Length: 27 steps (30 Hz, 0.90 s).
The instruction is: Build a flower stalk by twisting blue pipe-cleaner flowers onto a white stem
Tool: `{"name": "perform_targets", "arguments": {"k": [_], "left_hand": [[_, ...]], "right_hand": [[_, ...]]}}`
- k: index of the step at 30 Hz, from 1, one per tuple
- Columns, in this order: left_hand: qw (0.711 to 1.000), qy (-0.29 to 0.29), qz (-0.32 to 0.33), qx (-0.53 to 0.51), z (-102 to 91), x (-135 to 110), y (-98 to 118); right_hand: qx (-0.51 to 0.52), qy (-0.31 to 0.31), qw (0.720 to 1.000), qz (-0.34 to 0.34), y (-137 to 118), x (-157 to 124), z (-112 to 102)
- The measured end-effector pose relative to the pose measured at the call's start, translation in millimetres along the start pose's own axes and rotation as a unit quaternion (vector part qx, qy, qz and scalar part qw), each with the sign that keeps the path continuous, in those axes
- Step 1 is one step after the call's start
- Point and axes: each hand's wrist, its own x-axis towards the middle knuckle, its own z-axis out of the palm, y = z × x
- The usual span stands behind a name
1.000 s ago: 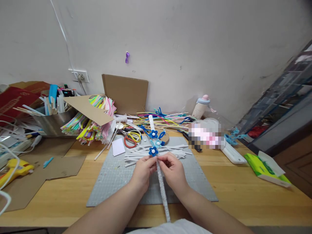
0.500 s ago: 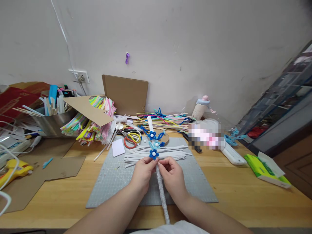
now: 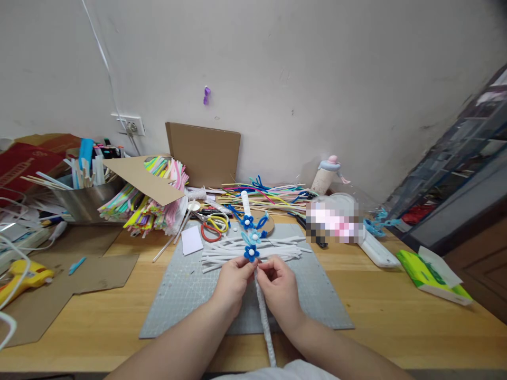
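Observation:
A long white fuzzy stick (image 3: 263,316), wrapped in what looks like pipe cleaner, runs from near my body up over the mat. Dark blue pipe-cleaner flowers (image 3: 251,253) and a light blue one, with white centres, sit along its upper part, with blue loops beside them. My left hand (image 3: 233,282) is closed on the stick just below the lowest flower. Beside it, my right hand (image 3: 279,282) pinches at the stick from the right; its fingertips hide any small piece there. White pipe cleaners (image 3: 222,257) lie behind my hands on the grey cutting mat (image 3: 178,306).
Scissors (image 3: 212,229), white paper (image 3: 192,240) and a tape roll (image 3: 267,224) lie near the mat's far edge. Bundled pipe cleaners (image 3: 154,211) and a metal pot (image 3: 87,200) stand left, with a yellow glue gun (image 3: 29,277). A tissue pack (image 3: 433,277) lies right.
The flowered stick's top has shifted very slightly right and down. Both hands keep nearly the same place and hold.

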Motion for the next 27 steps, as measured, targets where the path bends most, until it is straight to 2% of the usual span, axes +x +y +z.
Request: {"name": "perform_targets", "arguments": {"k": [4, 10, 14, 16, 19, 22, 24, 25, 26, 27], "left_hand": [[1.000, -0.014, -0.006, -0.015, -1.6, 1.5, -1.1], [0.999, -0.003, -0.011, -0.038, -0.9, 0.3, 1.2], [0.998, -0.010, -0.001, -0.059, -0.1, -0.4, 2.3], [0.998, -0.007, -0.002, -0.070, -0.8, 0.6, 1.8], [0.997, 0.005, -0.011, -0.075, -3.6, 4.3, 1.3], [0.996, 0.052, -0.024, -0.068, -7.5, 9.0, 3.4], [0.993, 0.083, -0.036, -0.072, -9.7, 11.4, 6.8], [0.992, 0.092, -0.041, -0.076, -10.5, 12.1, 8.9], [0.991, 0.095, -0.044, -0.078, -11.0, 12.5, 11.3], [0.991, 0.096, -0.043, -0.077, -11.2, 12.6, 13.8]], "right_hand": [[0.017, -0.003, 1.000, 0.012, 0.9, 1.0, 0.1], [0.047, -0.022, 0.998, 0.024, -2.7, 3.6, -1.9], [0.110, -0.047, 0.992, 0.046, -3.9, 12.2, -6.6], [0.175, -0.078, 0.977, 0.090, -2.9, 17.8, -8.5], [0.272, -0.144, 0.939, 0.154, -3.5, 24.3, -11.8], [0.330, -0.236, 0.896, 0.181, -11.4, 27.2, -21.9], [0.347, -0.286, 0.875, 0.177, -17.9, 29.9, -35.9], [0.348, -0.289, 0.877, 0.165, -19.3, 32.4, -45.1], [0.347, -0.263, 0.889, 0.140, -18.3, 35.8, -55.5], [0.330, -0.213, 0.912, 0.121, -14.3, 40.1, -66.4]]}}
